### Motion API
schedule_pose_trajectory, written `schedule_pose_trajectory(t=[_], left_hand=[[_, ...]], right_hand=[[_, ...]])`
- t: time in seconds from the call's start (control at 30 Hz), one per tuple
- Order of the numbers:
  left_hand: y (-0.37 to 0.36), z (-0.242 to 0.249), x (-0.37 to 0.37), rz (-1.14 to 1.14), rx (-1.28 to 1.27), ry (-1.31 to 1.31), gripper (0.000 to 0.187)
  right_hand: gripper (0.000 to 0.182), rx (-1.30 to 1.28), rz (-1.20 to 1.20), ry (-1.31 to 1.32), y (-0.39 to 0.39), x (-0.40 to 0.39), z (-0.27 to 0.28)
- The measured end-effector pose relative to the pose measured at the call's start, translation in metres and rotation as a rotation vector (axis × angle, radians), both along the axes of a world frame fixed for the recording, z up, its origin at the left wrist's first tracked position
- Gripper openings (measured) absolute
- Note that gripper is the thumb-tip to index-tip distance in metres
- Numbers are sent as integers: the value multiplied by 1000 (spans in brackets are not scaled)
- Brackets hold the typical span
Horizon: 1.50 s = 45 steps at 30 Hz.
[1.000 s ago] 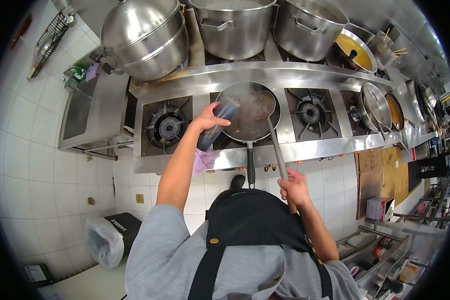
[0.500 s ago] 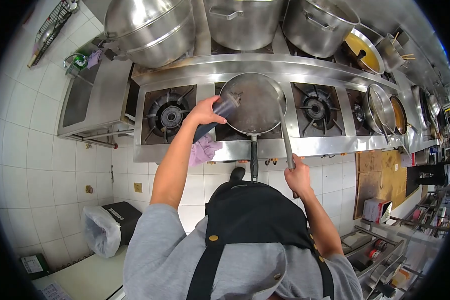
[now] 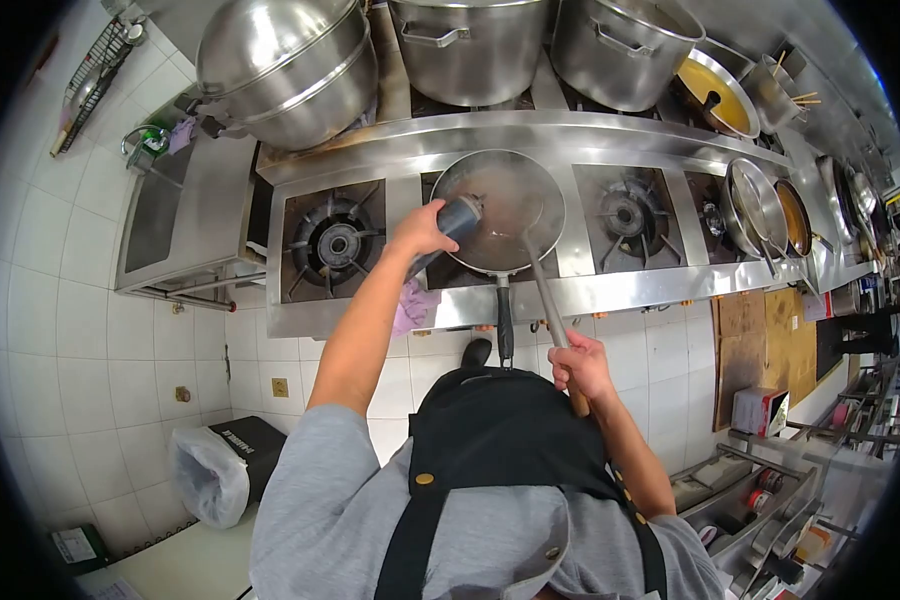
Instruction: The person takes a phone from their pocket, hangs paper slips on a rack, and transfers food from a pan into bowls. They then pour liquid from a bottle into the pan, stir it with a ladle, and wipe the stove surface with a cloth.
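My left hand [image 3: 422, 235] is wrapped round a dark bottle [image 3: 458, 220], tilted with its top over the left side of a frying pan [image 3: 505, 271]. Steam hangs over the brownish contents of the pan, which stands on the middle burner with its black handle [image 3: 504, 318] toward me. In my right hand [image 3: 583, 368] is the long handle of a ladle [image 3: 547, 286] with a wooden end. The ladle's head rests in the pan and is blurred by steam. A pink cloth [image 3: 415, 306] hangs at the stove's front edge below my left forearm.
Bare burners flank the pan, on the left [image 3: 338, 245] and right [image 3: 626, 215]. Large steel pots [image 3: 475, 55] line the back. Further right stand a pan of yellow liquid [image 3: 725, 95] and a strainer [image 3: 758, 205]. A lined bin [image 3: 210, 480] stands behind on the left.
The ladle's head has moved down and left within the pan, and my right hand has shifted slightly left and lower. The bottle stays tilted over the pan.
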State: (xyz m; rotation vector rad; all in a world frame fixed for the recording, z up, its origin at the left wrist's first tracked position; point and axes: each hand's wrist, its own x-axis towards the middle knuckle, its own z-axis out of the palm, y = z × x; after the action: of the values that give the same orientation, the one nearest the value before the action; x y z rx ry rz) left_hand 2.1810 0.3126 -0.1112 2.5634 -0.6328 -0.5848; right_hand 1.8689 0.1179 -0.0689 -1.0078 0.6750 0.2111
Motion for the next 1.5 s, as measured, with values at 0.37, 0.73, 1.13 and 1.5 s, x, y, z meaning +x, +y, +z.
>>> schedule_pose_trajectory(t=[0.37, 0.73, 1.13, 1.5], left_hand=[[38, 16, -12, 84, -724, 226, 91], [65, 62, -20, 126, -753, 258, 84], [78, 33, -5, 23, -558, 214, 84], [29, 23, 4, -101, -107, 122, 82]], right_hand=[[49, -902, 186, -25, -11, -10, 3], [40, -849, 190, -14, -17, 21, -50], [39, 290, 52, -16, 0, 12, -8], [45, -201, 110, 9, -4, -2, 4]])
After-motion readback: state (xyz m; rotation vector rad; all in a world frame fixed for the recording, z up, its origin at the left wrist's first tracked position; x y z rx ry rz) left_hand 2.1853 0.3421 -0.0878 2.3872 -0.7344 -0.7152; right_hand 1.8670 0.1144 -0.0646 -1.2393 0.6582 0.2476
